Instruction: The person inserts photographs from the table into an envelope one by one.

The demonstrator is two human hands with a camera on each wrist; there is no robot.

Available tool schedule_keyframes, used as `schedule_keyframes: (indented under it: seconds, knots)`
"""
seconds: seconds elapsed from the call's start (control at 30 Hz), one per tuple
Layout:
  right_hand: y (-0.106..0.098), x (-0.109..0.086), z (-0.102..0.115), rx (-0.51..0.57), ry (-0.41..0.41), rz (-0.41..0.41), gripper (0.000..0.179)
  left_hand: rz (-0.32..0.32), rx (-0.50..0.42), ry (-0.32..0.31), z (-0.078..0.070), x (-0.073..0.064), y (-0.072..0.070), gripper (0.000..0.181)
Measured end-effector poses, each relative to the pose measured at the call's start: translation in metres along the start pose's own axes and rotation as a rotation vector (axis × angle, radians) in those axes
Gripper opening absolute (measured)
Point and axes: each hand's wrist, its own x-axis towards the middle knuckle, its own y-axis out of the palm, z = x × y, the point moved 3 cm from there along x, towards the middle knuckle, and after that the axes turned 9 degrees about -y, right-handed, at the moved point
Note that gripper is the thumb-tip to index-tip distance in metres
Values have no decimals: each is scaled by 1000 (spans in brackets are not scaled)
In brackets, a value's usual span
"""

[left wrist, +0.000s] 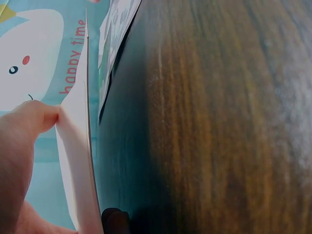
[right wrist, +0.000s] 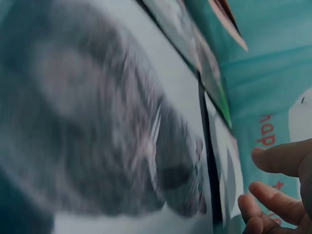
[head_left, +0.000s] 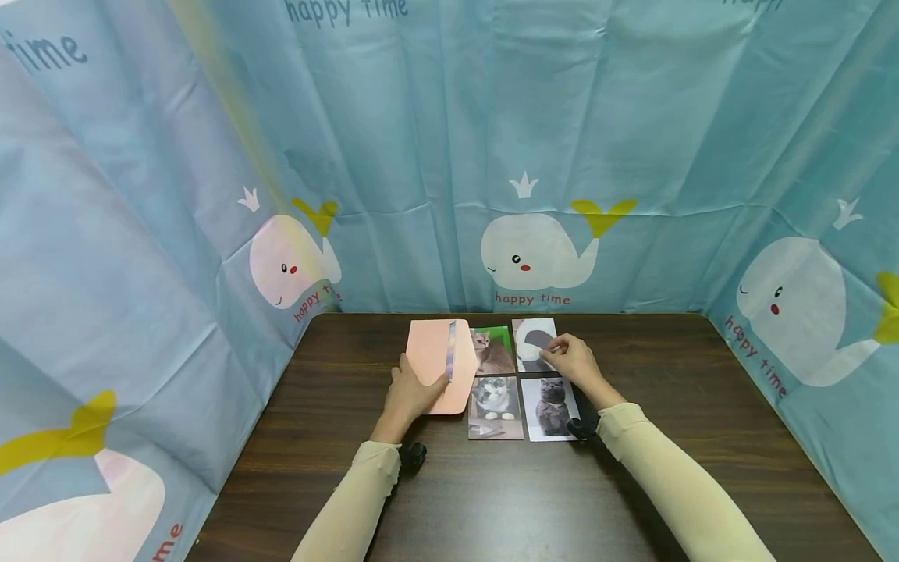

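Note:
My left hand [head_left: 413,393] grips a pale pink envelope [head_left: 430,345], thumb on its upper face; the left wrist view shows fingers on the far side and the envelope raised off the table. A narrow bluish strip [head_left: 451,351] shows near its flap. Four cat photos lie in two rows beside it: a cat on green [head_left: 493,357], partly covered by the envelope, a grey-and-white picture [head_left: 528,337], a white-and-grey cat [head_left: 497,400] and a dark grey cat [head_left: 552,410]. Over the grey-and-white picture hovers my right hand [head_left: 579,365], thumb and fingers apart with nothing between.
The dark wooden table [head_left: 506,499] extends around the photos. A light blue curtain [head_left: 421,179] printed with whales hangs along its back and sides. Dark wrist cameras [head_left: 413,456] sit on both wrists, the right one close above the dark grey cat photo.

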Motion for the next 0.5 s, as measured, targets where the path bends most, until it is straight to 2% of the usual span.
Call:
schedule_keyframes:
  seconds: [0.23,0.5]
  knots:
    - [-4,-1,-15,-48,48,2,43,-4,7,0,1,1,1,121]
    - [-6,2,-21,-86,102,13,54,0,-2,1,0,1,0,121]
